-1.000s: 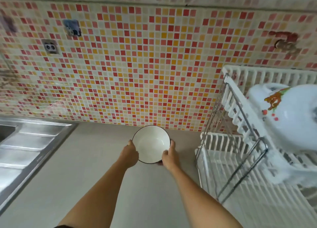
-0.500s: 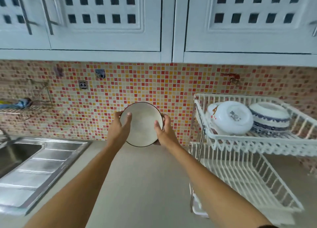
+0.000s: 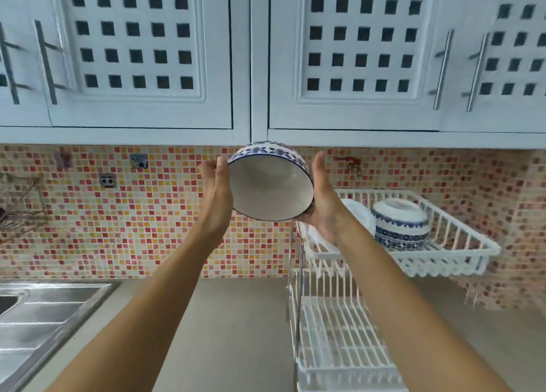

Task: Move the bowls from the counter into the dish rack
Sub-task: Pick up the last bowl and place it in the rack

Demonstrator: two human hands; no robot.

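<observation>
I hold a blue-and-white patterned bowl (image 3: 270, 189) in the air between both hands, tipped so its white inside faces me. My left hand (image 3: 217, 193) presses its left rim, my right hand (image 3: 323, 202) cups its right side and bottom. The bowl hangs high above the counter, just left of the white two-tier dish rack (image 3: 461, 261). On the rack's upper tier a blue-patterned bowl (image 3: 400, 224) sits upside down, and a white dish (image 3: 359, 216) beside it is partly hidden by my right wrist.
The rack's lower tier (image 3: 339, 341) holds nothing. A steel sink drainboard (image 3: 38, 317) lies at the left on the grey counter (image 3: 230, 332). White wall cabinets (image 3: 354, 66) hang close above the bowl. A mosaic tile wall (image 3: 118, 214) stands behind.
Both hands have lifted the bowl from the counter up and to the right toward the rack's upper tier, and tipped it further over. The view has tilted upward.
</observation>
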